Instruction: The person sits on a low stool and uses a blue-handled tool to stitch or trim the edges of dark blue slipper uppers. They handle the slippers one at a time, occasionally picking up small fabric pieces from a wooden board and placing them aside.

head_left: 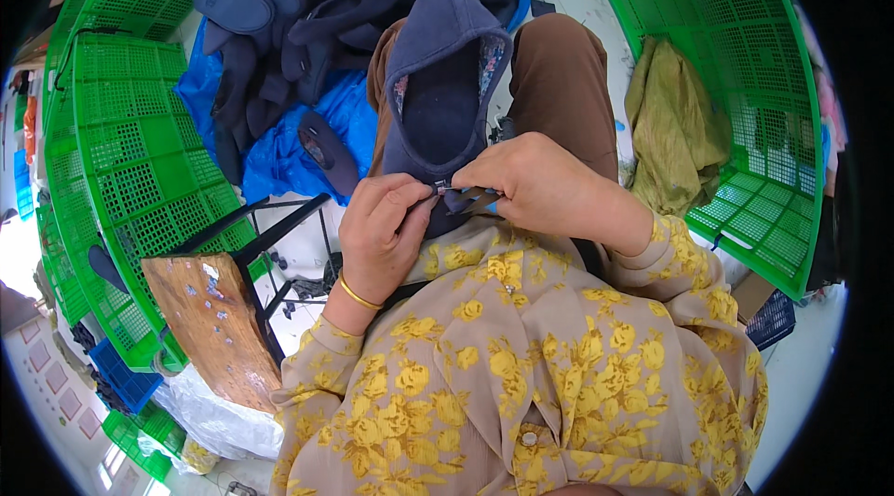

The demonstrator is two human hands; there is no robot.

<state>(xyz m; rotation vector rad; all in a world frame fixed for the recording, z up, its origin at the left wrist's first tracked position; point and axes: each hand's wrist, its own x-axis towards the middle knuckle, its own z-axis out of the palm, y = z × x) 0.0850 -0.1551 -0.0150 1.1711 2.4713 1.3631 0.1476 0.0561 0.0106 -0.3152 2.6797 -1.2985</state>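
A navy fabric slipper (447, 21) with a floral lining lies on my lap, its toe pointing away from me and its opening facing up. My left hand (384, 221) pinches the heel edge next to a small pale tag (442, 189). At the other side of that tag, my right hand (535, 184) is closed around a small dark tool with blue parts (480, 202). The fingers hide most of the tool, so its exact kind is unclear. Both hands meet at the slipper's heel, close to my body.
Many navy slippers (326, 12) are heaped on a blue plastic sheet (279, 156) ahead left; a single slipper (328, 151) lies at its edge. Green crates (140, 151) stand left, another crate (754, 58) right with an olive sack (675, 123). A wooden stool (209, 324) is at my left.
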